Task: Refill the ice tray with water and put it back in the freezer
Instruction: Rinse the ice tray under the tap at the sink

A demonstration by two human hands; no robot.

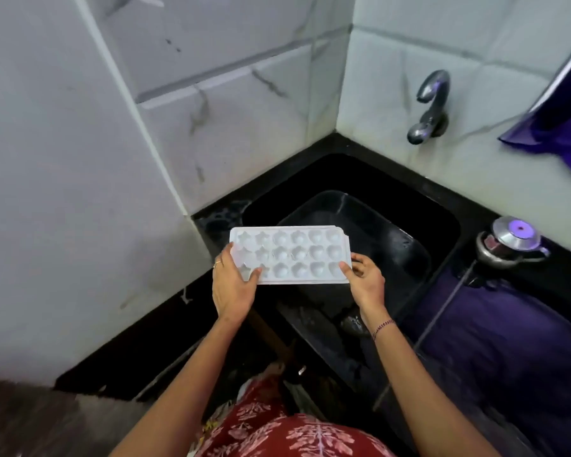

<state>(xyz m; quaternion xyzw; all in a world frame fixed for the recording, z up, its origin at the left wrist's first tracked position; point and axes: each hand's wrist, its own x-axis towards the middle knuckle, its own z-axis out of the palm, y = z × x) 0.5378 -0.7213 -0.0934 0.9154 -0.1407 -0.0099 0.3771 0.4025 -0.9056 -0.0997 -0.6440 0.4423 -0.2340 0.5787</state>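
1. Red garment (277,433): lowest in frame.
2. Left grip (233,285): clasps tray's (290,255) left end, thumb on top.
3. Right grip (365,280): clasps right end.
4. Tray: white, cells up, over black sink (360,173).
5. Tap (429,107): on wall, behind sink.
6. Steel pot (508,242): on worktop (218,222), right of sink.

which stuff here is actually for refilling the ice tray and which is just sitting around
For the job:
- ice tray, gripped at its ends by the left hand and right hand
- tap on the tiled wall
- sink below the tray

Just lying about:
- black tub inside the sink
- lidded steel pot on the counter
- purple object at upper right
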